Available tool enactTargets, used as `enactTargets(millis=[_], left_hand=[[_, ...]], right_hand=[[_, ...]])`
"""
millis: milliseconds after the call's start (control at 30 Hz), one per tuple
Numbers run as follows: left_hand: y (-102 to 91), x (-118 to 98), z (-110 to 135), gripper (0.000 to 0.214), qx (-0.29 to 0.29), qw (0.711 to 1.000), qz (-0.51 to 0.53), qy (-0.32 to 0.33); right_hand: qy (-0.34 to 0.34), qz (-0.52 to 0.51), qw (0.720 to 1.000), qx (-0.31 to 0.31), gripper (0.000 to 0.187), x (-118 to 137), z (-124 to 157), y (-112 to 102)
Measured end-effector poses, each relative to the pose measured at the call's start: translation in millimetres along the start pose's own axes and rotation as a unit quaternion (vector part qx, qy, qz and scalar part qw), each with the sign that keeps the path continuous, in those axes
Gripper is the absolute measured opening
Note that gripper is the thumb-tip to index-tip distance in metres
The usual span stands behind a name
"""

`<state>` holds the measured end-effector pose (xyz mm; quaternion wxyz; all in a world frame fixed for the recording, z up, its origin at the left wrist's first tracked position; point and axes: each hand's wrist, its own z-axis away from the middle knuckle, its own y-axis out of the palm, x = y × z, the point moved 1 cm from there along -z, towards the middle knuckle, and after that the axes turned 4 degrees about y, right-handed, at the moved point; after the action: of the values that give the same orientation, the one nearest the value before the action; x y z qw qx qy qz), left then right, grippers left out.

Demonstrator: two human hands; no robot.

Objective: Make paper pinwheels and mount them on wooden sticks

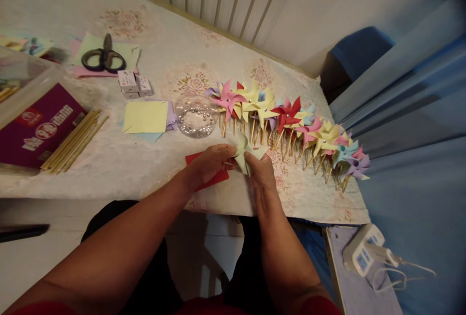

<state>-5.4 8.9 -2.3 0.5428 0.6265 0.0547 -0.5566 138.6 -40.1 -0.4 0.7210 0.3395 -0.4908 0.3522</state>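
Note:
Between both hands, over the front of the table, is a pale green paper pinwheel (243,149). My left hand (214,159) pinches its left side with thumb and fingers. My right hand (261,168) grips the right side, its thumb resting near the centre. Whether a pin or stick sits behind the paper is hidden by the fingers. Red paper sheets (220,179) lie under and beside my left hand. Just beyond the hands, a clear round dish (195,117) holds many small shiny pieces. A long row of finished pinwheels (287,116) on sticks stretches off to the right.
Yellow paper sheets (145,117) lie left of the dish. Farther back are small white boxes (131,84) and black-handled scissors (104,58) on coloured paper. Thin sticks (74,142) lean on a plastic bin (34,74) at left. A power strip (364,249) sits at lower right.

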Motion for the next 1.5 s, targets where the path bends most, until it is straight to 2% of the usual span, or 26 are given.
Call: enactTargets(millis=[167,367,533,767,1133,1500], left_hand=[[1.1,3.1,-0.6,0.034,0.0,0.997,0.081,0.0],[2.3,7.1,-0.7,0.034,0.0,0.999,0.044,0.001],[6.9,14.3,-3.1,0.03,0.024,0.999,0.016,0.024],[5.3,28.3,-9.0,0.023,-0.05,0.994,0.002,0.098],[7.7,30.5,-7.2,0.016,-0.092,0.989,0.004,0.113],[8.4,24.5,-7.0,0.017,-0.096,0.989,0.031,0.11]], right_hand=[[-0.018,-0.127,0.991,-0.027,0.034,-1.5,0.8,8.7],[-0.012,-0.183,0.982,-0.05,0.029,0.9,5.1,14.9],[-0.023,-0.187,0.98,-0.059,0.027,-1.4,15.9,30.2],[-0.033,-0.186,0.981,-0.049,0.019,-3.3,27.8,47.5],[-0.015,-0.167,0.984,-0.058,0.019,-10.2,27.2,47.9],[-0.031,-0.135,0.99,-0.027,0.022,-13.4,24.4,43.9]])
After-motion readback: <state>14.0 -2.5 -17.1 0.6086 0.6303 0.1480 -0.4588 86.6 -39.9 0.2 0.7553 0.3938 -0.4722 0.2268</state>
